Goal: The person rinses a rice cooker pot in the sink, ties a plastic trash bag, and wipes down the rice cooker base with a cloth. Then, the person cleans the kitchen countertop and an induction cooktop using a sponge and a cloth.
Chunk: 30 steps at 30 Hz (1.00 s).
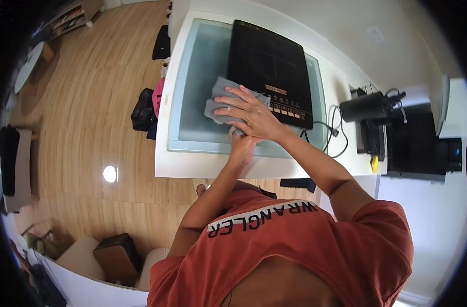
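Note:
A folded grey cloth [220, 112] lies over the front left corner of a black induction cooktop [267, 56] and the glass beside it. My right hand [250, 115] presses on the cloth from above, fingers spread and slightly curved over it. Just below, my left hand [242, 148] is closed beneath the heel of my right hand. A small greyish bit shows at its fingers, but most of them are hidden, so what it holds is unclear. The cooktop rests slightly turned on the frosted glass top [197, 138] of a white table [164, 165].
The cooktop's black cord [341, 125] loops along the table's right side. Beyond it stand a black cylindrical appliance [364, 107] and a small yellow object [374, 163]. Black bags [143, 110] lie on the wooden floor left of the table. A wall borders the back.

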{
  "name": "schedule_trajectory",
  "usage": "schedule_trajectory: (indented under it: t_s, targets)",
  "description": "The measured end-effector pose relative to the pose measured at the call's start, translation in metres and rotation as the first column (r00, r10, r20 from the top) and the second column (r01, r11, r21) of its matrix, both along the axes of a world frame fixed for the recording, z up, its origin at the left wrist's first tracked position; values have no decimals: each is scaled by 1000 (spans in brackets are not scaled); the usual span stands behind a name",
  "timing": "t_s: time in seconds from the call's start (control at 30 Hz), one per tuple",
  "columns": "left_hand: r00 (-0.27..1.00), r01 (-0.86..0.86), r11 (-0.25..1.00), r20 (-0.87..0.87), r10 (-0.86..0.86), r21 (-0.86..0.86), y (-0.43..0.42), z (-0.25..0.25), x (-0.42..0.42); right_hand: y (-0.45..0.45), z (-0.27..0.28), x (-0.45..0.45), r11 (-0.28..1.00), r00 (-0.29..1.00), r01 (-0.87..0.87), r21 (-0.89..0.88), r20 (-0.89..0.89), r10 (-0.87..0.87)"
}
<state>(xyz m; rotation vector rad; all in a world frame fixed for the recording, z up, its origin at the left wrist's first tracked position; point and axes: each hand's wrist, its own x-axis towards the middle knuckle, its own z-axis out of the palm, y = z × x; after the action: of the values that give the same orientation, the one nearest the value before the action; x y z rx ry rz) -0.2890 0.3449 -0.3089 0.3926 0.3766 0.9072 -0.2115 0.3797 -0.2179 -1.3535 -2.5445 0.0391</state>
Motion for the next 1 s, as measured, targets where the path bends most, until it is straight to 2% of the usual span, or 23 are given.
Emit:
schedule_trajectory:
  t_s: [0.03, 0.07, 0.1, 0.13, 0.17, 0.23, 0.27, 0.3, 0.37, 0.4, 0.47, 0.5, 0.57, 0.63, 0.73, 0.83, 0.9, 0.97, 1.0]
  targets:
    - [1000, 26, 1000, -9, -26, 9, 1, -3, -6, -12, 2, 3, 995, 996, 92, 44, 17, -93]
    - [998, 60, 998, -6, -59, 21, 2, -5, -12, -26, 0, 14, 987, 987, 159, 11, 17, -159]
    - [996, 90, 995, -3, -90, 32, 4, -5, -17, -41, -3, 28, 984, 984, 179, 19, 7, -179]
    - [998, 62, 997, 19, -62, -47, 3, 9, -25, -55, -6, 42, 968, 968, 252, 19, -27, -251]
    - [997, 76, 996, 12, -76, -35, 4, 23, -33, -67, -7, 56, 947, 946, 321, 18, -60, -319]
    - [976, 19, 999, -220, -9, 46, 7, 41, -49, -92, -5, 80, 920, 915, 392, 11, -107, -389]
    - [952, -29, 989, -297, 70, 142, 7, 45, -53, -102, -3, 92, 895, 885, 447, -6, -141, -443]
    - [952, -20, 987, -299, 67, 158, 9, 48, -57, -110, -1, 106, 891, 881, 454, 6, -151, -448]
    - [910, -80, 966, -377, 171, 244, 16, 54, -64, -122, 2, 125, 854, 822, 504, -129, -232, -520]
    - [888, -109, 957, -405, 216, 270, 21, 53, -63, -123, 4, 126, 852, 817, 510, -119, -243, -523]
    - [868, -102, 957, -446, 218, 270, 32, 52, -58, -122, 12, 128, 696, 577, 646, -314, -397, -714]
    - [845, -100, 962, -489, 216, 253, 37, 52, -55, -115, 17, 123, 701, 578, 645, -305, -404, -709]
    - [844, -61, 972, -508, 172, 227, 46, 50, -48, -91, 21, 100, 817, 734, 554, -158, -371, -569]
    - [840, -19, 979, -528, 127, 205, 54, 52, -42, -67, -3, 84, 848, 848, 529, 30, -52, -528]
    - [933, 50, 982, -359, 19, 180, 56, 49, -40, 5, -23, 120, 793, 799, 601, 96, -91, -595]
    - [935, 55, 979, -355, 19, 196, 56, 59, -40, 110, -39, 178, 700, 706, 706, 111, -38, -707]
    - [940, 55, 981, -342, 12, 185, 56, 59, -39, 161, -35, 182, 670, 677, 735, 105, -58, -734]
    - [929, 44, 984, -369, 22, 170, 55, 58, -39, 185, -36, 173, 859, 863, 503, 94, -101, -495]
    - [927, 44, 985, -373, 22, 166, 55, 57, -39, 179, -37, 159, 907, 905, 415, 68, -134, -404]
